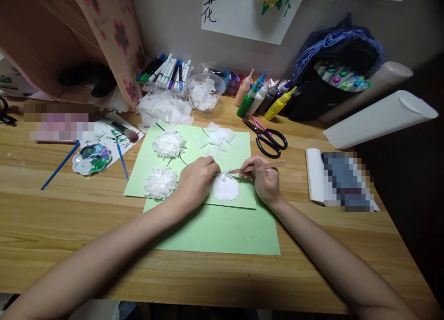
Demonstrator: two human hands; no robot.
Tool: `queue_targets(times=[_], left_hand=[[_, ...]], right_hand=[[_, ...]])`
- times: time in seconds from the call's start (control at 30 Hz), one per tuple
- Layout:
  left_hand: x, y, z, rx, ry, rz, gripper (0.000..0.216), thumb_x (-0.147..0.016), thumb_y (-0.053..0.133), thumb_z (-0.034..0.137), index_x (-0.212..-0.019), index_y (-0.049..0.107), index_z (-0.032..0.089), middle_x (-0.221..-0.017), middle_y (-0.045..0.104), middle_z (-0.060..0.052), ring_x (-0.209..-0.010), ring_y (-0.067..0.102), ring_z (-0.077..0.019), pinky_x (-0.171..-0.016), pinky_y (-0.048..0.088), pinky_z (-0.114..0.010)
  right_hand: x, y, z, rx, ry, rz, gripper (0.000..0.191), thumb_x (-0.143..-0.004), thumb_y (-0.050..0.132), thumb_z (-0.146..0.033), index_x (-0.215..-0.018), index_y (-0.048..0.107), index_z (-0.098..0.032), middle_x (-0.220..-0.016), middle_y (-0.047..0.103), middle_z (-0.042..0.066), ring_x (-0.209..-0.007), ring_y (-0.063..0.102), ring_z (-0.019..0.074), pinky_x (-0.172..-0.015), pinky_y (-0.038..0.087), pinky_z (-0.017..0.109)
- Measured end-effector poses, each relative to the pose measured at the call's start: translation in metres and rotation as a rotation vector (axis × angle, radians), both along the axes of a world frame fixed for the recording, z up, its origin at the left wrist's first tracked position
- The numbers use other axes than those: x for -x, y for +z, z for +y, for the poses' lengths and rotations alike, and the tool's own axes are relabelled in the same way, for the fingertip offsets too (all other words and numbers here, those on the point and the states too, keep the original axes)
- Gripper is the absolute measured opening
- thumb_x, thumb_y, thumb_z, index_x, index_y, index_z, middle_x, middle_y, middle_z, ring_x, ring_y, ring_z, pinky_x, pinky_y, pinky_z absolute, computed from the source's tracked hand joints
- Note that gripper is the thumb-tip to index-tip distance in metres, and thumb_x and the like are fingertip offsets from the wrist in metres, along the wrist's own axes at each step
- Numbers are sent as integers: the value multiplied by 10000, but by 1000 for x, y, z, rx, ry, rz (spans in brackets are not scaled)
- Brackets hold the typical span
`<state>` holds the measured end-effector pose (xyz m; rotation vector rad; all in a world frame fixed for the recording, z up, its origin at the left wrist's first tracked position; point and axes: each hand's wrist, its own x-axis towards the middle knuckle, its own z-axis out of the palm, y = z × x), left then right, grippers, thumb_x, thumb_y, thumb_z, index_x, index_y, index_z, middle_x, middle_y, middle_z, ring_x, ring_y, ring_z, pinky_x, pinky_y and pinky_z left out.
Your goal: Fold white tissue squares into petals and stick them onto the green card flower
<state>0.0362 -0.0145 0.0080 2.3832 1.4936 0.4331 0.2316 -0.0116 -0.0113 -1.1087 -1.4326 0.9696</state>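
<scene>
My left hand (196, 181) rests on a light green paper sheet (152, 153), its fingers curled and pinching a small piece of white tissue at the tip of a wooden stick (263, 166). My right hand (263, 179) grips that stick, which points left toward the tissue. Just below the stick's tip lies a white round patch (225, 189) on the green sheet. Two white tissue flowers (169, 144) (161, 182) sit on the sheet to the left of my hands. Loose white tissue squares (217, 139) lie near the sheet's top edge.
Black scissors (268, 139) lie right of the sheet, paint bottles (262, 98) and a dark bag (329, 89) behind them. Markers (166, 72), a bowl of tissue (204, 91) and a tissue pile (163, 108) stand at the back. A palette (92, 159) and brushes lie left. A second green sheet (222, 232) lies underneath.
</scene>
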Motion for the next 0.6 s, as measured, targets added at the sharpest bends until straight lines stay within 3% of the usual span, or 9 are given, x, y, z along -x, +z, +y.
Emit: queue_targets(times=[0.6], left_hand=[[-1, 0, 0, -15, 11, 10, 219, -882, 451, 131, -893, 651, 220, -916, 640, -7, -860, 568, -167, -559, 336, -273]], right_hand=[[-1, -3, 0, -53, 67, -23, 379, -949, 401, -416, -727, 614, -196, -616, 601, 7, -533, 549, 108, -481, 413, 243]])
